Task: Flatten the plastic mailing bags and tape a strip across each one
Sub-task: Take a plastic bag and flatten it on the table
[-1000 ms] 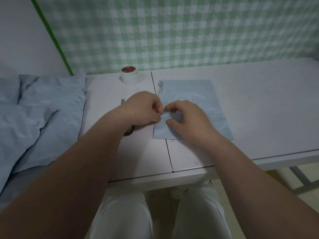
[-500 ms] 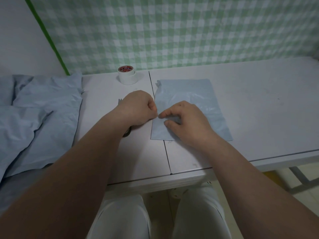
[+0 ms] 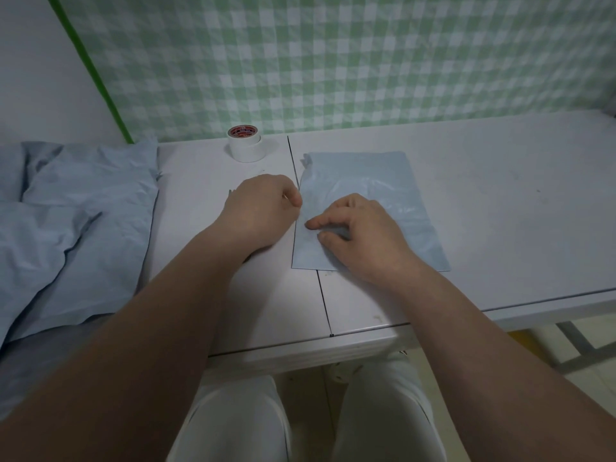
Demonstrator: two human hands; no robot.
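A pale blue plastic mailing bag (image 3: 383, 181) lies flat on the white table (image 3: 500, 211), just right of the table's seam. My right hand (image 3: 360, 228) rests on the bag's lower left part, with the index fingertip and thumb pressed down near its left edge. My left hand (image 3: 263, 211) sits beside that edge with its fingers curled shut; I see nothing in them. No tape strip is clearly visible on the bag. A white tape roll (image 3: 245, 143) with a red core label stands at the back of the table, beyond my left hand.
Several crumpled blue mailing bags (image 3: 76, 211) are piled to the left of the table. Scissors (image 3: 230, 192) lie mostly hidden under my left hand. A green checked cloth hangs behind the table. My knees show below the front edge.
My left hand has slid left, from over the bag to just off its left edge. My right hand's fingertips have followed toward that edge, and the two hands are now apart.
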